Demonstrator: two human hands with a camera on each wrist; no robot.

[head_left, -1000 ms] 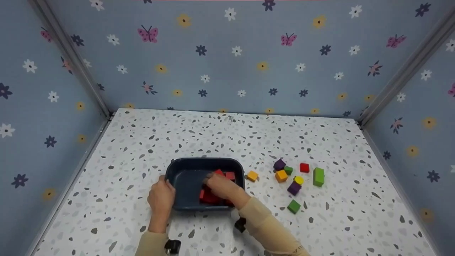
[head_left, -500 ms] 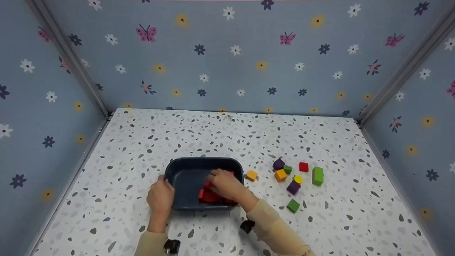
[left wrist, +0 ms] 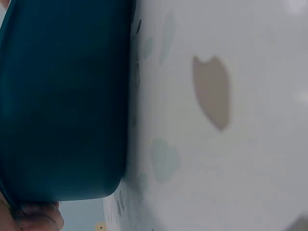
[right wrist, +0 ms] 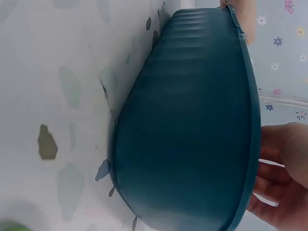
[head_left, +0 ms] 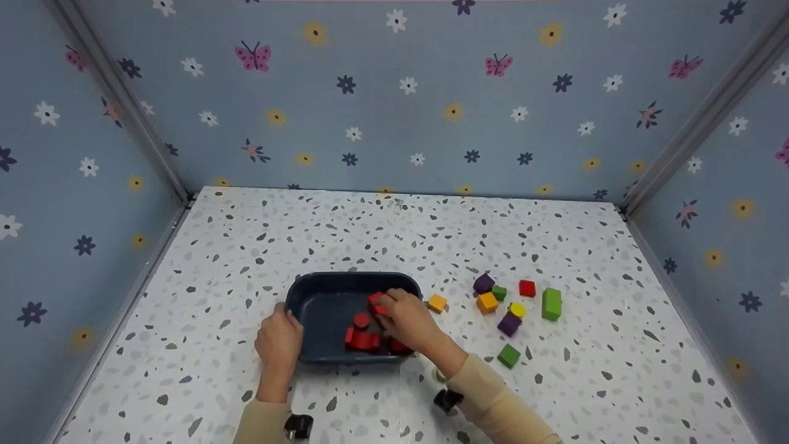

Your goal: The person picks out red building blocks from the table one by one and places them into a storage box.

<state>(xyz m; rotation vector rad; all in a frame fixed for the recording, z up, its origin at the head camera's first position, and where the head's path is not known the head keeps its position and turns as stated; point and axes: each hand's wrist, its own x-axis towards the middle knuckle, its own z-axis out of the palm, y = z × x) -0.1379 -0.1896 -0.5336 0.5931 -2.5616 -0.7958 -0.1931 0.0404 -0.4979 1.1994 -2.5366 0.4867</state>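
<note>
A dark blue plastic tub [head_left: 327,359] stands on the speckled table in the head view, with several red blocks in its right half. My left hand [head_left: 278,342] grips the tub's left rim; its fingertips [left wrist: 41,216] show at the rim in the left wrist view. Over the tub's right side, my right hand [head_left: 410,320] has curled fingers and pinches a red block [head_left: 377,301]. A red cylinder [head_left: 361,320] and a red arch-like block [head_left: 362,340] lie beside it. In the right wrist view, the tub wall [right wrist: 187,120] hides the fingertips and the blocks.
Right of the tub lies an orange cube [head_left: 437,303]. Farther right are purple blocks [head_left: 510,324], another orange cube [head_left: 487,303], a yellow cylinder [head_left: 517,310], a red cube [head_left: 527,288], a long green block [head_left: 551,304] and a green cube [head_left: 509,356]. Patterned walls [head_left: 394,98] enclose the table.
My right hand has moved right inside the tub, uncovering the red cylinder and the arch-like block. My left hand has stayed on the rim, and the loose blocks outside lie as before.
</note>
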